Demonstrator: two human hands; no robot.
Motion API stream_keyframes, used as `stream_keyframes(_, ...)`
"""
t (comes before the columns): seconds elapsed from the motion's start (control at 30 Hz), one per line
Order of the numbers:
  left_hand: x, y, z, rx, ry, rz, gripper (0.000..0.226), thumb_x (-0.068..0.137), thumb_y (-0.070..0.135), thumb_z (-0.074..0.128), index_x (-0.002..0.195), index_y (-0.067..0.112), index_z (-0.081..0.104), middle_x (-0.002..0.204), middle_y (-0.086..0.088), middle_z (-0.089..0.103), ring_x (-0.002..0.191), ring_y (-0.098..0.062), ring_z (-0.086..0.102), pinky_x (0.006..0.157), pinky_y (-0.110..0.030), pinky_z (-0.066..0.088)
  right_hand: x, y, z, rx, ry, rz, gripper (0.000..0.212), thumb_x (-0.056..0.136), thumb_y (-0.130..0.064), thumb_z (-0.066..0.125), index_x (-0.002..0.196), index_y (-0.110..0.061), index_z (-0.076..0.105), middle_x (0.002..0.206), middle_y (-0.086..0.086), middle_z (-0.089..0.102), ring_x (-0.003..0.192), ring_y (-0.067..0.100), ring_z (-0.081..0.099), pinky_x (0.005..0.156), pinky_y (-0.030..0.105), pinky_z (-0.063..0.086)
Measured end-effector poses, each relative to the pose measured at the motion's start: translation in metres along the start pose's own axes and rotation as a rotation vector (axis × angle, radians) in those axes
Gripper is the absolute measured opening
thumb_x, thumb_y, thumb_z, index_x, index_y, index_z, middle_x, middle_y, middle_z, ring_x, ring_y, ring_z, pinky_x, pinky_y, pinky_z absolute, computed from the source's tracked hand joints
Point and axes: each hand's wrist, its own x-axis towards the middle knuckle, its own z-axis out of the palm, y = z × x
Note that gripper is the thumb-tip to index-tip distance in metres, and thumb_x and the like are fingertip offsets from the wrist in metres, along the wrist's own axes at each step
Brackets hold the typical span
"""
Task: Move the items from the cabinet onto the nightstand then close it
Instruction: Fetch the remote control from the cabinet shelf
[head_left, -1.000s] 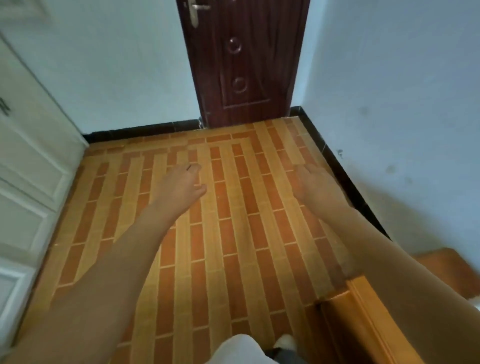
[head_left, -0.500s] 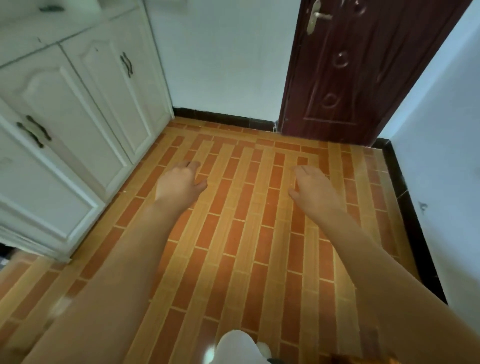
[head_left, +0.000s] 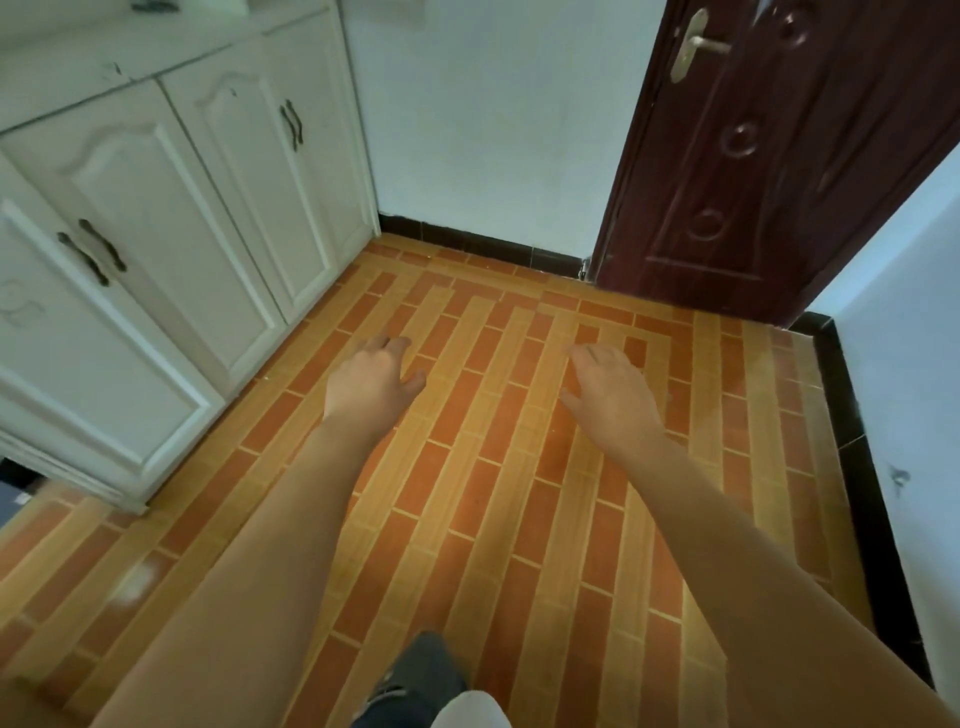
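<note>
A white cabinet with paneled doors runs along the left side; all its doors look closed, with dark curved handles on the near pair and on the far pair. My left hand hangs palm down over the tiled floor, to the right of the cabinet, fingers loosely apart, holding nothing. My right hand hovers beside it, also palm down and empty. Neither hand touches the cabinet. No nightstand and no cabinet contents are in view.
A dark red wooden door with a brass lever handle stands shut at the upper right. White walls with a black skirting board bound the brick-patterned orange floor. My leg and shoe show at the bottom edge.
My view has swung left: the wooden furniture edge at the lower right is gone and the white cabinet now fills the left side. Both hands stay outstretched and empty.
</note>
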Motion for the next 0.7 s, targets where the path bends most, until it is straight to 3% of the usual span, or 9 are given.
stream_keyframes(0.3,0.138,-0.044,0.004,-0.018,0.010,0.037,0.044,0.090,0.036,0.051,0.124,0.009,0.051,0.118,-0.013,0.056,0.108,-0.030,0.053,0.085,-0.043,0.049,0.139,-0.017,0.018,0.017,0.009,-0.042,0.048,0.090,-0.019,0.050,0.136,-0.011,0.037,0.138,0.008,0.046,0.130,0.024,0.037,0.108,0.036,0.031)
stream_keyframes(0.57,0.269,-0.085,-0.012,-0.043,-0.050,0.095,0.049,0.091,0.035,0.051,0.134,0.015,0.043,0.137,-0.010,0.047,0.120,-0.028,0.048,0.092,-0.040,0.046,0.271,-0.035,0.016,0.049,0.014,0.021,0.048,0.092,-0.023,0.050,0.137,-0.014,0.037,0.139,0.005,0.045,0.131,0.021,0.037,0.111,0.036,0.029)
stream_keyframes(0.7,0.323,-0.091,-0.016,-0.060,-0.049,0.126,0.046,0.092,0.032,0.050,0.133,0.014,0.044,0.132,-0.010,0.050,0.117,-0.028,0.049,0.090,-0.039,0.046,0.324,-0.036,0.013,0.067,-0.009,0.028,0.047,0.092,-0.023,0.049,0.137,-0.014,0.036,0.139,0.004,0.044,0.132,0.020,0.035,0.111,0.035,0.027)
